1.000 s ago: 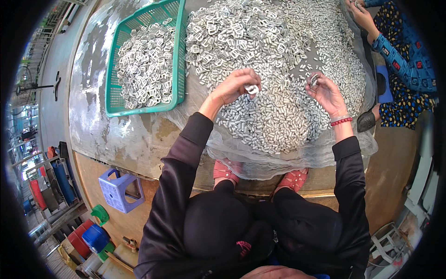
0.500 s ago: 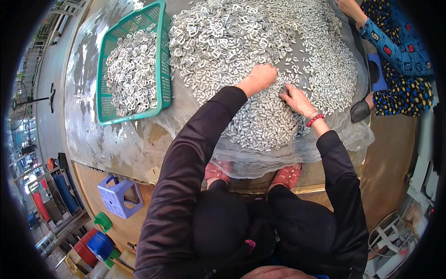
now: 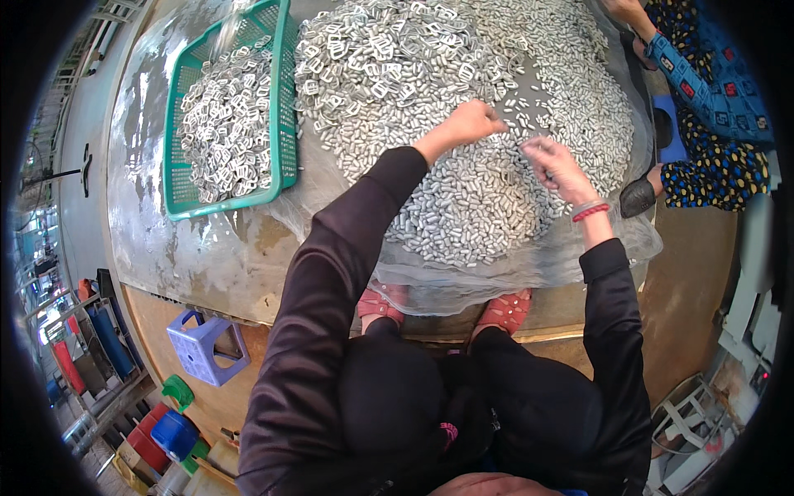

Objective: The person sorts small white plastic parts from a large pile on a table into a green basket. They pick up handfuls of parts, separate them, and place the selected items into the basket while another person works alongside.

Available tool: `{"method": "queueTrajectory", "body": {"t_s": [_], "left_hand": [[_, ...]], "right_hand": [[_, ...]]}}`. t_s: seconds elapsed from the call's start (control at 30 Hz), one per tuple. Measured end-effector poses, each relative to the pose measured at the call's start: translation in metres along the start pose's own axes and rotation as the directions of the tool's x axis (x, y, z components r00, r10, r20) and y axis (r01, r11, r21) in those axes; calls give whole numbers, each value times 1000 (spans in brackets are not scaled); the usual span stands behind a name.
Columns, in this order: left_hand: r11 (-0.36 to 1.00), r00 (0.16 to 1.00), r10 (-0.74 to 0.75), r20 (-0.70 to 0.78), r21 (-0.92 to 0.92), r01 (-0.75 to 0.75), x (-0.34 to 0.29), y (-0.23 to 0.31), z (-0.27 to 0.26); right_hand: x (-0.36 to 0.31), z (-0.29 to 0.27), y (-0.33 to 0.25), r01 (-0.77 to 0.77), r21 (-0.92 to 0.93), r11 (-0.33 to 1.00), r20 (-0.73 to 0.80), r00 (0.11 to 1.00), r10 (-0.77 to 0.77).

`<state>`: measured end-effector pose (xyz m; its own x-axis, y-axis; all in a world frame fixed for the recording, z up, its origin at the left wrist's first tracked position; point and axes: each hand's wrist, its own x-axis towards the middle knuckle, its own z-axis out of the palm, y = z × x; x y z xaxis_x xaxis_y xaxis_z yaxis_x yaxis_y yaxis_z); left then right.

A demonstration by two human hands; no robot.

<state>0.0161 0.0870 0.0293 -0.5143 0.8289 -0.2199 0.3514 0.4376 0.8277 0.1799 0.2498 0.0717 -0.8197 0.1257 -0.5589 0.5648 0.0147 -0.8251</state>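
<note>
A broad heap of small silver pellet-like metal pieces (image 3: 463, 211) lies on sheer netting. Flat silver metal buckles (image 3: 385, 58) are mixed into its far left part. My left hand (image 3: 470, 122) is over the middle of the heap, its fingers curled together at the tips; whatever they hold is too small to make out. Just to the right, my right hand (image 3: 561, 169), wearing a red bracelet, hovers over the pellets with bent fingers smeared by motion. At the left stands a green plastic basket (image 3: 286, 124) holding many buckles. A pale blurred streak crosses its far end.
The grey netting (image 3: 430, 285) hangs toward my feet on a worn, wet-looking surface (image 3: 207, 256). A purple plastic stool (image 3: 198, 351) stands at the lower left. At the upper right, another person's patterned sleeve (image 3: 703, 83) and hand border the heap.
My right hand has lifted and moved right and slightly away from the pellets. My left hand has shifted a little farther forward. A pale streak has appeared over the basket.
</note>
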Motion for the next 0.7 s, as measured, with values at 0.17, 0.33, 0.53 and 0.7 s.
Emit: {"method": "queueTrajectory", "body": {"t_s": [0.17, 0.33, 0.53, 0.7], "left_hand": [[835, 994, 61, 85, 542, -98, 13, -1, 40], [943, 985, 168, -42, 297, -148, -5, 4, 16], [991, 992, 127, -9, 52, -126, -31, -7, -40], [391, 992, 52, 111, -917, 82, -70, 9, -62]], "right_hand": [[9, 36, 42, 81, -709, 700, -91, 974, -206], [13, 27, 33, 240, -434, 868, -142, 934, -329], [22, 3, 8, 242, -625, 742, -221, 857, -465], [29, 16, -6, 104, 54, 993, -261, 961, -86]]}}
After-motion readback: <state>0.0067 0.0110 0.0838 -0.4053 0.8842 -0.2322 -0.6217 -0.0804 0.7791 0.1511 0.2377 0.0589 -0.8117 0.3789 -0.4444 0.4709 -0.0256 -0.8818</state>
